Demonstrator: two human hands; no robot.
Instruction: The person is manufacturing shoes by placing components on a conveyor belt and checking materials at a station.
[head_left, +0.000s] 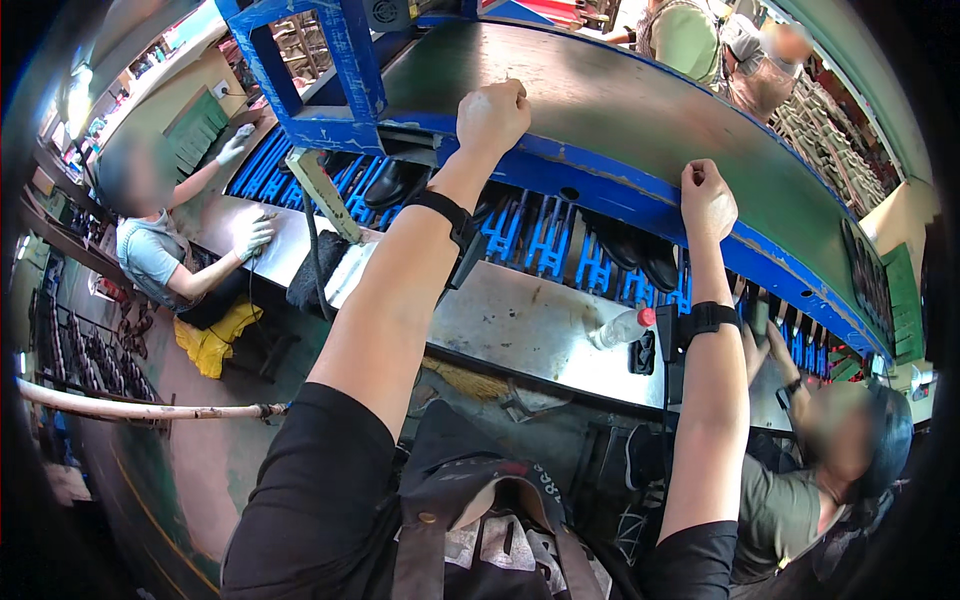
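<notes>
Currently, the left hand (493,117) and right hand (710,200) are loosely fisted at the shelf (610,85), contact unclear. It partly hides shoes (396,184) among racks (545,240); nearer, a bottle (622,330) is on the table (500,312).

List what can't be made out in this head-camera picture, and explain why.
In the head view:
Palms of the left hand and right hand: hidden by curled fingers, so whether either grip holds anything is unclear.
Black shoes below the shelf: upper parts covered by its blue edge.
Small black object beside the bottle: too small to identify.
Right sleeve: cut off by the lower edge.
</notes>
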